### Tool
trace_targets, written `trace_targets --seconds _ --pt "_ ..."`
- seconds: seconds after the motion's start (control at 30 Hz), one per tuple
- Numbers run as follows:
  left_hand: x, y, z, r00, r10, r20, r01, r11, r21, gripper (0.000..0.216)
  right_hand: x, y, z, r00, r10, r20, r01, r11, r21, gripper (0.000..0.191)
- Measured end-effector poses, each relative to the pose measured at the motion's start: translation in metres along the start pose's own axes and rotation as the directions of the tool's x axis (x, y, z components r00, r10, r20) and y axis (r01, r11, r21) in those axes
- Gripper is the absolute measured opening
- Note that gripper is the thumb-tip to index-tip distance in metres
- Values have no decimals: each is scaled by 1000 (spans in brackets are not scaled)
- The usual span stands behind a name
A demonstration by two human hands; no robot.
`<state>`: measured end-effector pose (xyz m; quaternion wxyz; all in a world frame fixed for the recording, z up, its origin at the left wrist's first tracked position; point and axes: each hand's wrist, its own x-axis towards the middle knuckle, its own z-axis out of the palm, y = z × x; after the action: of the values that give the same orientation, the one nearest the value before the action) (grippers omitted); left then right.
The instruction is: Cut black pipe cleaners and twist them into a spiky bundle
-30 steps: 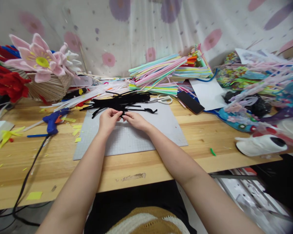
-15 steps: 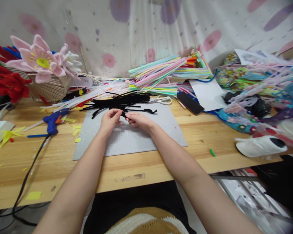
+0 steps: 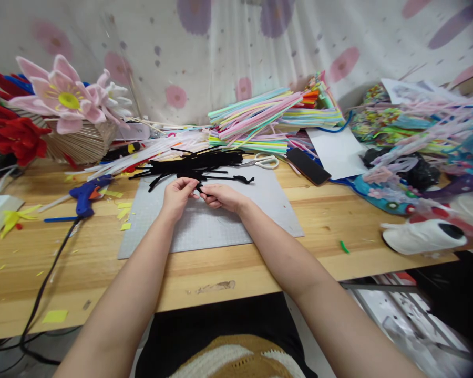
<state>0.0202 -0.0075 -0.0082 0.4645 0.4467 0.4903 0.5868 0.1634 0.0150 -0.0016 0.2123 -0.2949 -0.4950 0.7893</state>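
Note:
Between my two hands is a short black pipe cleaner piece (image 3: 199,187), mostly covered by the fingers. My left hand (image 3: 180,195) pinches its upper left end. My right hand (image 3: 222,197) grips the lower right end, fingers curled in. Both hands hover over a grey cutting mat (image 3: 236,231). Just beyond them lies a pile of black pipe cleaners (image 3: 197,161). A separate black pipe cleaner with a thick, curled end (image 3: 244,180) rests to the right of the pile. White-handled scissors (image 3: 265,161) lie at the mat's far edge.
A blue glue gun (image 3: 85,198) with its cord sits at left, near yellow scraps. Behind are bundles of coloured pipe cleaners (image 3: 256,118) and a phone (image 3: 308,166). Fuzzy flowers (image 3: 69,100) stand back left; a white spool-like roll (image 3: 423,236) lies at right.
My right hand has shifted slightly left and down, and the black piece between the fingers now slants more steeply. My left hand stays nearly in place. The surrounding things are unchanged.

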Motion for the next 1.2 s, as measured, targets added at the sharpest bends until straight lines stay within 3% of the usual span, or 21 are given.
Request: trace_targets --seconds 0.43,0.57,0.7,0.87,1.03,1.2 --pt "0 -3 7 997 11 -81 -11 1000 -4 29 0 -1 1 1000 5 -4 -5 999 -51 27" --pt "1 -2 6 992 -34 -125 32 999 -16 30 4 2 0 996 -70 -58 63 993 -100 25" --pt "-1 0 7 993 -90 -82 90 996 3 36 9 6 0 979 -161 -126 132 969 -210 23" --pt "1 -2 2 992 -65 -108 75 993 96 33 9 7 -3 969 -194 -152 105 883 -458 15" --pt "7 -4 -8 995 39 -95 -5 943 333 28 9 10 -11 914 -377 -150 179 707 -685 16" --pt "5 1 -13 981 183 -60 -127 849 513 21 11 14 -15 897 -368 -244 135 755 -642 16"
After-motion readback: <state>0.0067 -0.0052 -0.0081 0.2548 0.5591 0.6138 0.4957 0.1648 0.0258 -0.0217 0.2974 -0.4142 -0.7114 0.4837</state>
